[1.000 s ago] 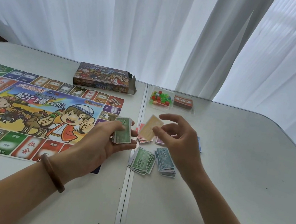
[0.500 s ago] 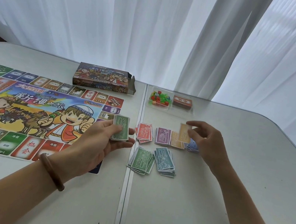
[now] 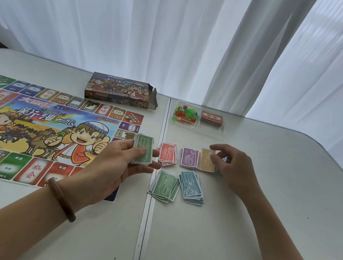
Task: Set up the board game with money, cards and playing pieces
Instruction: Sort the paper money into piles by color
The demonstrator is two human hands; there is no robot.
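Left hand (image 3: 120, 162) grips a thick wad of green 500 notes (image 3: 143, 149) above the glossy board's (image 3: 31, 130) right edge. Right hand (image 3: 234, 169), fingers curled, pinches the right edge of the tan note pile (image 3: 207, 160), which lies flat on the white table (image 3: 263, 223) beside the purple pile (image 3: 189, 157) and the red 10000 pile (image 3: 168, 154). Nearer lie fanned paper piles, green 500s (image 3: 163, 187) and blue 1000s (image 3: 191, 188). Small plastic pieces (image 3: 183, 114) and a red card deck (image 3: 211, 118) sit farther back.
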